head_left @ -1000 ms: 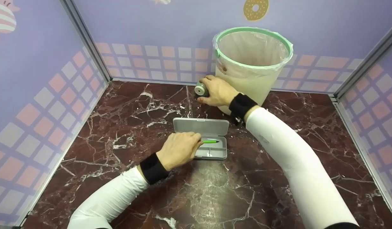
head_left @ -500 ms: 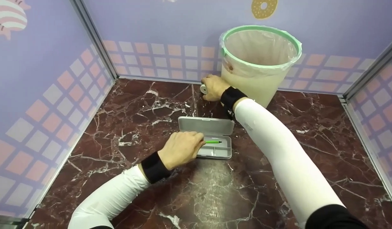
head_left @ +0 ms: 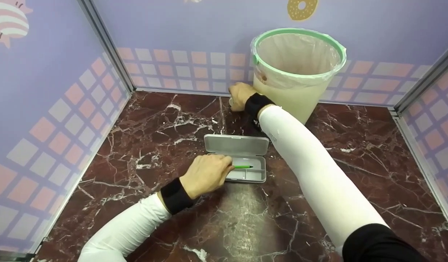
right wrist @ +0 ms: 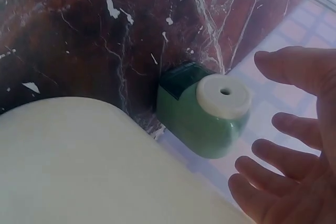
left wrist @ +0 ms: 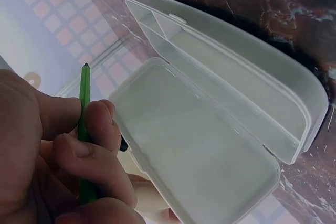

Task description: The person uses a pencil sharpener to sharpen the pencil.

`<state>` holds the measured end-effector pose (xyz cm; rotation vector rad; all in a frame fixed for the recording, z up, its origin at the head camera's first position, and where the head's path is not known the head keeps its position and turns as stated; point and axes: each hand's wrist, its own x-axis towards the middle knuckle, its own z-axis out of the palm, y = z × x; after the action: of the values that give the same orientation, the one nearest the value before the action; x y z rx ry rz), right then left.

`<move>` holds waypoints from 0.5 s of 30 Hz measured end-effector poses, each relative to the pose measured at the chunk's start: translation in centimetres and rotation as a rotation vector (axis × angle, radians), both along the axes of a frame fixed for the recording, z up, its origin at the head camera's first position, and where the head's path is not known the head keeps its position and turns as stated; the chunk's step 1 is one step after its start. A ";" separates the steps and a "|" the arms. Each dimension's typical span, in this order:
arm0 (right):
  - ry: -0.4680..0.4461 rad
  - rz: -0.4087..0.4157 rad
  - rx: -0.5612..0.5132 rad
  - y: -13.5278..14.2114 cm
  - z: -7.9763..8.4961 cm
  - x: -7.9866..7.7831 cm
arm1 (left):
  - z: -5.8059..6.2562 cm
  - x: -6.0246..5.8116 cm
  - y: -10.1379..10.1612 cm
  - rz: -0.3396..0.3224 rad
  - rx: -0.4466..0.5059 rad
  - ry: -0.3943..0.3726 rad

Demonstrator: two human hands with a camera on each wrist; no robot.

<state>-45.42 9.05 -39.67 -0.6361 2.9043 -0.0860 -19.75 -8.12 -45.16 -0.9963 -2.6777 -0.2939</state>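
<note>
My left hand (head_left: 207,173) pinches a green pencil (head_left: 242,166) with a dark tip. It is held over the open grey pencil case (head_left: 236,145), whose lid stands raised at the back. In the left wrist view, thumb and fingers wrap the pencil (left wrist: 85,98), beside the translucent case lid (left wrist: 189,140). A green pencil sharpener (right wrist: 197,121) with a pale round face and central hole stands on the table, close to the bin. My right hand (right wrist: 299,145) is beside it with fingers spread and apart from it; from the head, this hand mostly hides the sharpener.
A large cream waste bin (head_left: 285,94) with a green rim and clear liner stands at the back, right next to my right hand. Lilac patterned walls (head_left: 173,29) enclose the dark red marbled table (head_left: 165,153). Small white scraps dot its surface.
My right hand has moved back towards the wall with the sharpener and has let go of it. The left hand keeps the pencil over the case, almost unmoved.
</note>
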 end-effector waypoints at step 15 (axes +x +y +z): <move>0.053 0.015 0.113 0.9 -2.9 -1.0 | -0.6 1.4 -0.3 -0.028 -0.027 -0.024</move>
<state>-46.38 9.95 -42.55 -0.6495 2.9289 0.0980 -18.40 -8.44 -45.79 -1.0460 -2.6976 -0.2783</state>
